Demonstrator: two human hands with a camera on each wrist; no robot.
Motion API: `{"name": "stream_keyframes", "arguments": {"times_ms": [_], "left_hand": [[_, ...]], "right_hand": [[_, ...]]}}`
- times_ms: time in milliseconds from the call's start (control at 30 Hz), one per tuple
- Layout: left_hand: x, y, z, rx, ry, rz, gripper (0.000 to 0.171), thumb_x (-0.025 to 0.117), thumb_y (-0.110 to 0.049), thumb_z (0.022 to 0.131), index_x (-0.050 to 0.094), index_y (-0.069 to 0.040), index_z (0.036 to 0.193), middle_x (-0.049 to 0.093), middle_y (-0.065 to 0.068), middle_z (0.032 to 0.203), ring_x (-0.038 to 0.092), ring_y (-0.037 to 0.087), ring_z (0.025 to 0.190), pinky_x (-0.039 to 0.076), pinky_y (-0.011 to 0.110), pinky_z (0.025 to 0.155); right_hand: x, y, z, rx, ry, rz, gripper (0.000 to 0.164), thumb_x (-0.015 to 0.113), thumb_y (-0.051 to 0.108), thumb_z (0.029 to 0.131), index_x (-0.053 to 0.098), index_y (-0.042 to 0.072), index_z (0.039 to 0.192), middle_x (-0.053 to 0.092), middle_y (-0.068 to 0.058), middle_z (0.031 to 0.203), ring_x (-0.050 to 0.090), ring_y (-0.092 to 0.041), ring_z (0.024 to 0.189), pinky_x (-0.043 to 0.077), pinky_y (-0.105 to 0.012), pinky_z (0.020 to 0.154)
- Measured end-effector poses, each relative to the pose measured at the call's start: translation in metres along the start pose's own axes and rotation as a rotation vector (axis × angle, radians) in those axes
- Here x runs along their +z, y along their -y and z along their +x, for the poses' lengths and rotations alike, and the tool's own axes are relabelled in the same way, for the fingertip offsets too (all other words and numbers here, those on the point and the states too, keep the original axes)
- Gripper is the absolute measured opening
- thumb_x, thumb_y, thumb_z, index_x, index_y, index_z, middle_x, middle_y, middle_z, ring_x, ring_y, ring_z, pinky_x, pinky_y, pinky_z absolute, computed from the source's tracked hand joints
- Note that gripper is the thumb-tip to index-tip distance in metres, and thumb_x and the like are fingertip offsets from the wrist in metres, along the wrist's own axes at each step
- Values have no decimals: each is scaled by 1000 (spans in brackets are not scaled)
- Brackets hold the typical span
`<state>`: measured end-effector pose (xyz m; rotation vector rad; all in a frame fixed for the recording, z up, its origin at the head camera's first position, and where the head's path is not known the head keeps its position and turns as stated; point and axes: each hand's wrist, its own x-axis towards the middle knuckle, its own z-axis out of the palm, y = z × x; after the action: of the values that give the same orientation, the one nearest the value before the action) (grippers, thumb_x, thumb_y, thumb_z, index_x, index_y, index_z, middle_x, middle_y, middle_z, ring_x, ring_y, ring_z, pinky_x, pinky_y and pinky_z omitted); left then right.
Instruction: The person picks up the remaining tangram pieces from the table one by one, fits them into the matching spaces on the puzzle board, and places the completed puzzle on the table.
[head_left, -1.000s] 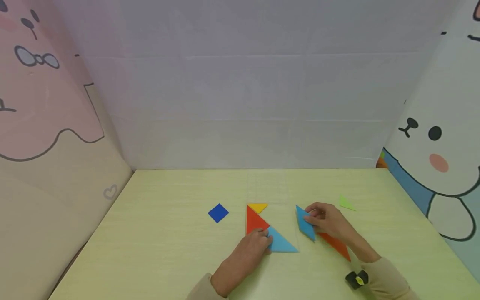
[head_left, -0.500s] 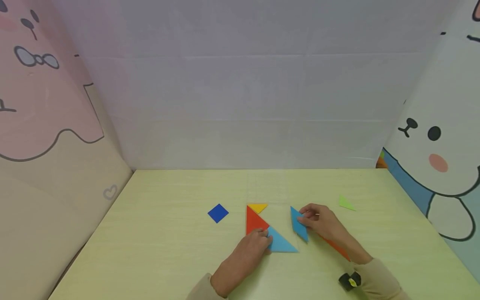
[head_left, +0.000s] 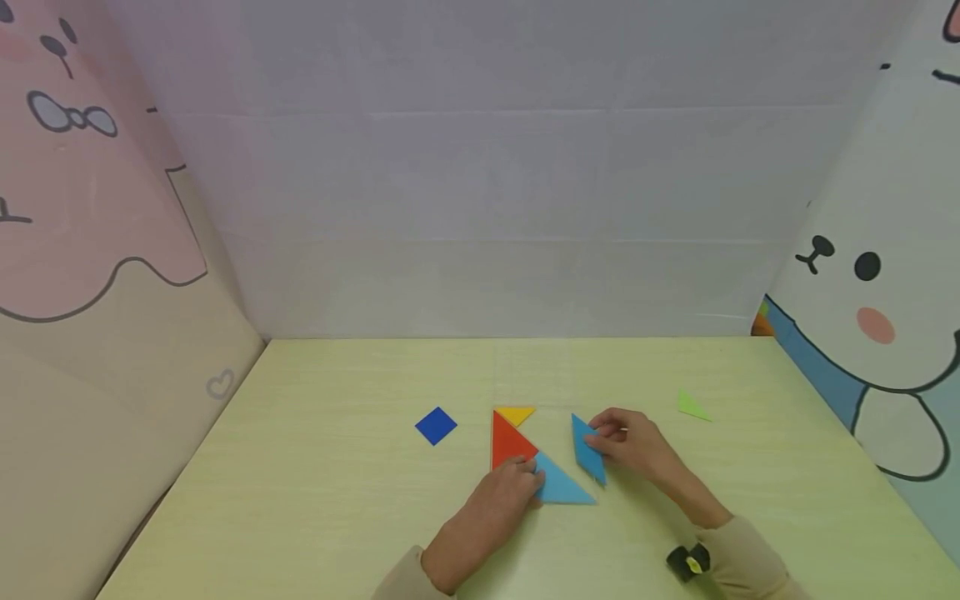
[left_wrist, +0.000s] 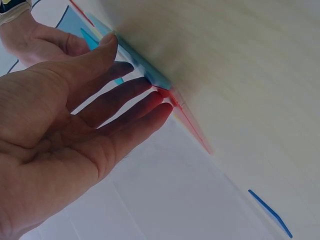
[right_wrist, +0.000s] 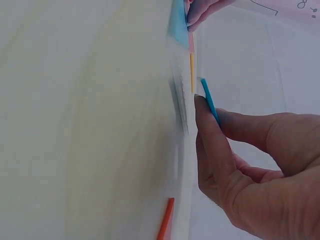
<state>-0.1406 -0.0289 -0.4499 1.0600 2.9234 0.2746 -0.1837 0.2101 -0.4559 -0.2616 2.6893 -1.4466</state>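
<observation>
In the head view my left hand [head_left: 497, 507] rests its fingertips on a red triangle tile [head_left: 510, 442] and a light blue triangle tile [head_left: 562, 486], which lie edge to edge. Its fingers are loosely extended in the left wrist view. My right hand [head_left: 633, 446] pinches a blue parallelogram tile [head_left: 587, 448] between thumb and fingers, tilted, to the right of those triangles. That tile appears edge-on in the right wrist view. A small yellow triangle tile [head_left: 516, 415] lies against the red triangle's upper right side.
A dark blue square tile [head_left: 436, 426] lies left of the triangles. A small green triangle tile [head_left: 694, 407] lies at the right. An orange-red tile [right_wrist: 166, 222] shows in the right wrist view, hidden by the right arm in the head view. Printed cloth walls surround the table [head_left: 315, 467].
My right hand has carried the blue parallelogram tile left, toward the red and light blue triangles. Its forearm now covers the orange-red tile in the head view. My left hand has stayed put.
</observation>
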Motion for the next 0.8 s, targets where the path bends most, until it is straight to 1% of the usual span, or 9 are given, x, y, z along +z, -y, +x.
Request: {"name": "stream_keyframes", "arguments": {"times_ms": [167,333,500,800], "left_hand": [[0,0,0,-5,7,6,30,80,-20,90,76,-9,118,68,0,95,55,8,84,49,13,77],[-1,0,0,-1,4,-1,32,80,-20,90,76,-8,119,71,1,101,57,9,87,50,14,79],[-1,0,-1,5,2,-13,33,80,-20,90,76,-7,121,73,3,106,60,9,91,52,15,83],[-1,-1,0,0,5,-5,34,80,-20,90,76,-6,121,75,4,110,63,10,95,53,16,85]], "right_hand": [[5,4,1,18,8,33,20,75,10,94,69,-5,106,67,-9,91,68,-20,82,57,-25,67],[9,6,1,31,-1,-1,18,76,10,94,70,-3,104,67,-6,90,67,-18,81,55,-25,69],[13,7,2,15,-12,-47,17,77,10,93,70,-2,103,68,-5,89,66,-16,79,53,-25,70],[17,10,1,-11,-11,-66,17,78,8,91,69,-3,101,67,-4,87,64,-15,77,53,-25,69]]}}
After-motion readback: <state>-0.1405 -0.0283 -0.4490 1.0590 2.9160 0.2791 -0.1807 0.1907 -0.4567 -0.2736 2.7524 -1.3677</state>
